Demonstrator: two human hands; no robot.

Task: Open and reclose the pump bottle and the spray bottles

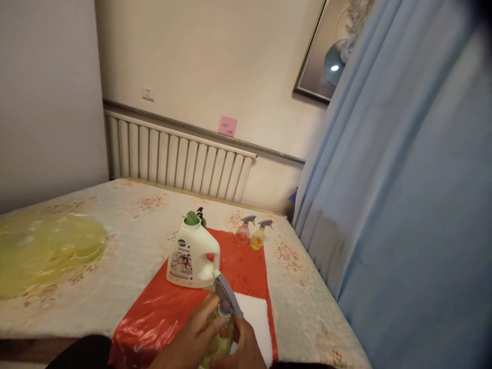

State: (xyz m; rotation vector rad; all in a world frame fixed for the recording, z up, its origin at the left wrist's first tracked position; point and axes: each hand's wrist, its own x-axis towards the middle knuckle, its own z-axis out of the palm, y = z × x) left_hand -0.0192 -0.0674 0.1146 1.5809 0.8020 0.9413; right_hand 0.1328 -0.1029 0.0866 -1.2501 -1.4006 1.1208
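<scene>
My hands [215, 338] run off the bottom edge, covering most of the spray bottle [223, 328] I hold. Behind the jug [192, 253], 1 dark pump top [200, 212] barely shows. The jug's label is unreadable.

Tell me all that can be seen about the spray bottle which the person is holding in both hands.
The spray bottle is small, with a clear body that looks like plastic and holds pale yellow-green liquid. Its grey trigger head is on top, the nozzle pointing up and left. It is roughly upright, low in the picture, over the red plastic sheet and beside the white cloth. The left hand wraps the body; the right hand holds it from the other side, near the neck.
</scene>
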